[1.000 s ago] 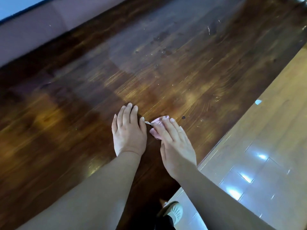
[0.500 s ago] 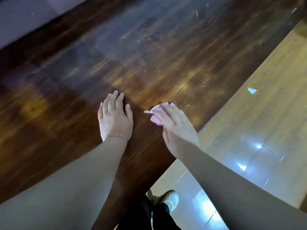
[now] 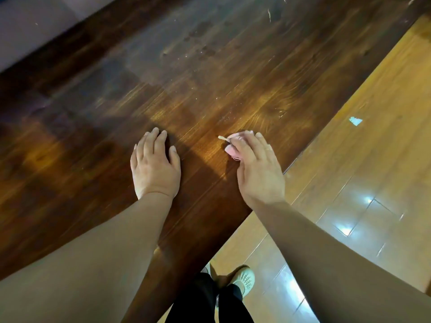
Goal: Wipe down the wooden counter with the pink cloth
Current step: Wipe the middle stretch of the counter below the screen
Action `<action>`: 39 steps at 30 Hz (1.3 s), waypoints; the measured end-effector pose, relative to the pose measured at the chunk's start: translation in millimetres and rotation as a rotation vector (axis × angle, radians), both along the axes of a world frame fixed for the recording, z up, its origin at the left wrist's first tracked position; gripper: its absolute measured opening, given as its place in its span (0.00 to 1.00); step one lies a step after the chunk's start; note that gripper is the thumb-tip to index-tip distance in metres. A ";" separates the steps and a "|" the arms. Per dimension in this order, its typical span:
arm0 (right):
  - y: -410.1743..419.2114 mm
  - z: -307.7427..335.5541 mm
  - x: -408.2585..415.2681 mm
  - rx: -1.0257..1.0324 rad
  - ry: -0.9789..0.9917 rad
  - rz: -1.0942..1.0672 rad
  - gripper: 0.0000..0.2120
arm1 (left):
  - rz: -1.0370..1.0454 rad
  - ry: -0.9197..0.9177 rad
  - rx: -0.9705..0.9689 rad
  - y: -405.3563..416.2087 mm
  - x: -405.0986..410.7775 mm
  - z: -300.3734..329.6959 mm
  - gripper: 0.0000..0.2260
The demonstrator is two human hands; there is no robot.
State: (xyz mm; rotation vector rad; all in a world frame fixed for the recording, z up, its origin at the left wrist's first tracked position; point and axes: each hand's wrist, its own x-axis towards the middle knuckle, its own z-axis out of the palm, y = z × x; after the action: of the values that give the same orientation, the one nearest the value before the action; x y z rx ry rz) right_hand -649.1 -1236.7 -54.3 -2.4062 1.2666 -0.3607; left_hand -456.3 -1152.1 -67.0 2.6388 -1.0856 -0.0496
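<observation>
Resting on one wooden counter (image 3: 210,85): two hands, left hand (image 3: 155,170), right hand (image 3: 260,176), one pink cloth (image 3: 232,148).

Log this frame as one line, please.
stage: wiping | right hand: presses pink cloth on wooden counter | left hand: flat on counter
</observation>
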 end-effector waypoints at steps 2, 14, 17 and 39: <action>14.3 1.9 0.4 0.017 0.013 -0.089 0.28 | -0.002 -0.001 0.004 -0.1 -0.3 -0.4 0.21; 30.7 -5.2 -21.1 0.020 -0.105 -0.151 0.27 | -0.004 0.004 -0.010 -0.4 0.4 -2.1 0.21; 67.4 -12.6 -29.4 -0.004 -0.096 -0.122 0.28 | -0.010 0.004 -0.015 -0.4 0.1 -1.2 0.21; 15.4 -27.2 -14.9 0.808 -0.900 -1.089 0.22 | 0.002 -0.002 0.011 -1.7 -1.1 -0.9 0.21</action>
State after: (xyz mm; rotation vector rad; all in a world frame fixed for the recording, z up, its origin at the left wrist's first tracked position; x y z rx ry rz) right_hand -664.0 -1221.3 -81.5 -0.5812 1.6366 -0.8635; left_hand -457.4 -1153.8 -68.0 2.6499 -1.0865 -0.0530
